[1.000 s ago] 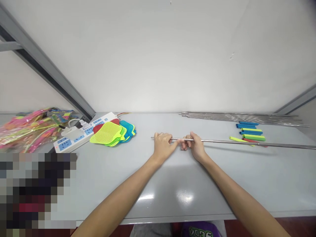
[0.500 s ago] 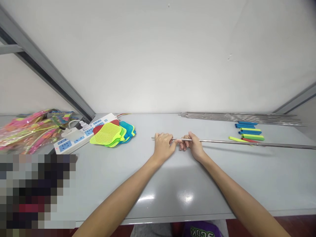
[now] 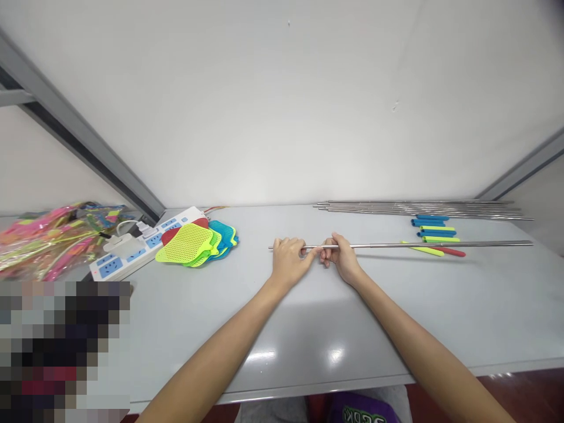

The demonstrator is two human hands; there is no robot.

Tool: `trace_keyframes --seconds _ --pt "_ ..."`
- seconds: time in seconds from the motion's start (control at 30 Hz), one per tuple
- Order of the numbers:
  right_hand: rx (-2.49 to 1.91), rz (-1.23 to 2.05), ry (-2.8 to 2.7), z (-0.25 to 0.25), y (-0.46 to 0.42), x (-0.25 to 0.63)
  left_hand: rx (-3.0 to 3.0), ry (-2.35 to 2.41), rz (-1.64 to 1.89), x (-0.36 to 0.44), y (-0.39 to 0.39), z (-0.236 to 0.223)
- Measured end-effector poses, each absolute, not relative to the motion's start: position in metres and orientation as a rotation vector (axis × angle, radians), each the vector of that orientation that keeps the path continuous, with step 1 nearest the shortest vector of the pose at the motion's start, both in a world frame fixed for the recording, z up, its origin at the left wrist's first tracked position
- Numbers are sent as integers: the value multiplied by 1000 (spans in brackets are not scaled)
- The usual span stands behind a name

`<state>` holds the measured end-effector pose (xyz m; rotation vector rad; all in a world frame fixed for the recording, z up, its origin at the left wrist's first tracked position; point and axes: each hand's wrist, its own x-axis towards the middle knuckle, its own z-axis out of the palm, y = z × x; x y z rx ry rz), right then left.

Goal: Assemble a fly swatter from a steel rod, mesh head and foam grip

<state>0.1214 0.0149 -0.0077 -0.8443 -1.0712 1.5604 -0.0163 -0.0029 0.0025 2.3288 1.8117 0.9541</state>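
A long thin metal rod [image 3: 418,244] runs left to right just above the grey table [image 3: 308,317]. My left hand [image 3: 289,260] is closed around the rod close to its left end. My right hand [image 3: 339,257] pinches the same rod just to the right, the two hands almost touching. The rod's long right part passes over coloured plastic handle sleeves [image 3: 434,234], green, blue and red.
Several more metal rods [image 3: 418,207] lie along the back wall at the right. A stack of mesh fly-swatter heads [image 3: 196,242], yellow-green, blue and red, lies left of centre by a white power strip [image 3: 141,244]. A bag of colourful items [image 3: 53,238] sits far left.
The rod's right end has lifted and swung toward the back, so it now lies level. Both hands keep their grip and have barely shifted.
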Motion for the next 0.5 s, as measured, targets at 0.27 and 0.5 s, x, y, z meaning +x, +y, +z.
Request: trace_keyframes --seconds 0.27,0.5 --pt "-857 1556 -1042 -5 15 120 2395 1754 1004 -17 -3 4" --pt "-853 1574 -1013 -8 16 122 2381 1813 1046 -17 -3 4"
